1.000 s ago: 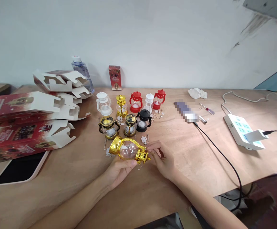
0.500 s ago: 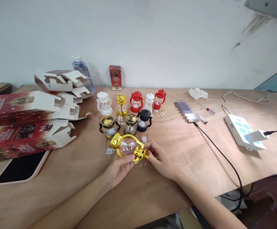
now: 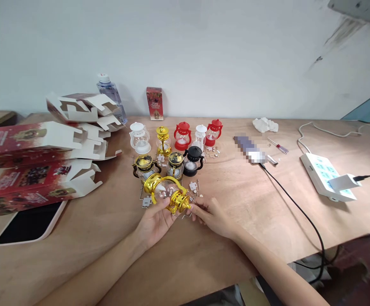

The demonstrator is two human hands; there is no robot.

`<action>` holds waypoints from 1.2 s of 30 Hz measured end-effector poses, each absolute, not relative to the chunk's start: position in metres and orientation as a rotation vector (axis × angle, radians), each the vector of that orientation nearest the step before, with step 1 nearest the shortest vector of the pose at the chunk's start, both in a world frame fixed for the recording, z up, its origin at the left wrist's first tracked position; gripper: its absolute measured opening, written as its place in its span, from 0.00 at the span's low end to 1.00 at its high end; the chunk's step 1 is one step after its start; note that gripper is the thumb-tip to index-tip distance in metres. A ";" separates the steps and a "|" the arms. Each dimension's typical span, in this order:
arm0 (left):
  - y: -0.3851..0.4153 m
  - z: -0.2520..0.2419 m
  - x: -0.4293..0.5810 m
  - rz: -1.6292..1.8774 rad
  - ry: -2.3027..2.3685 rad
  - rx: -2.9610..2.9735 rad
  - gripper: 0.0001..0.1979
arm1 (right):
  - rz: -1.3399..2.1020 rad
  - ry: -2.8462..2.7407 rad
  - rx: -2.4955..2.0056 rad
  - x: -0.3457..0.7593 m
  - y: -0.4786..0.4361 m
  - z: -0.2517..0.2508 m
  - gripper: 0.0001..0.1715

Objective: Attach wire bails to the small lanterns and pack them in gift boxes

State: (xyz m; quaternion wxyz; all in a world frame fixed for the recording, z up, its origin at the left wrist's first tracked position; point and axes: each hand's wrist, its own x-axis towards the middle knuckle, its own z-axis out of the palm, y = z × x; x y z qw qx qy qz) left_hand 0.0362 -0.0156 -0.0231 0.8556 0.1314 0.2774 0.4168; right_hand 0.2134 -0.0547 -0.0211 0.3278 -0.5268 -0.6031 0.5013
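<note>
A shiny gold lantern (image 3: 152, 183) with a clear globe lies tilted on its side in the air, its base to the upper left and its pointed cap to the lower right. My left hand (image 3: 155, 223) is closed around its globe from below, thumb on top. At the cap's tip, my right hand (image 3: 213, 217) pinches with thumb and fingers; some fingertips are hidden. Just behind stand a black-and-gold lantern (image 3: 145, 163), a second black-and-gold lantern (image 3: 175, 160) and a black lantern (image 3: 193, 161). Small white plates with bent wires (image 3: 146, 201) lie around them.
White, gold and red lanterns (image 3: 182, 135) stand farther back. Open red cartons (image 3: 32, 138) and a phone (image 3: 28, 225) are at left, near a water bottle (image 3: 110, 91). To the right lie a screwdriver (image 3: 280, 148), a cable and a power strip (image 3: 325, 174).
The gold lantern has turned in my hands, its cap now capped by a pointed top where openings showed before. Its body has shifted slightly left, and my right hand slightly lower.
</note>
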 end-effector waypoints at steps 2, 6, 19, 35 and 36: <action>-0.015 -0.022 0.036 0.887 0.622 0.244 0.23 | 1.394 -1.516 -1.359 0.214 -0.055 -0.021 0.30; -0.014 -0.023 0.037 0.892 0.616 0.285 0.25 | 1.467 -1.466 -1.327 0.213 -0.054 -0.022 0.33; -0.013 -0.025 0.037 0.880 0.581 0.440 0.24 | 1.387 -1.387 -1.373 0.210 -0.053 -0.022 0.34; -0.013 -0.026 0.039 0.891 0.581 0.484 0.25 | 1.531 -0.946 -1.321 0.210 -0.048 -0.026 0.32; -0.013 -0.026 0.039 0.895 0.594 0.496 0.25 | 1.565 -0.910 -1.301 0.210 -0.048 -0.026 0.32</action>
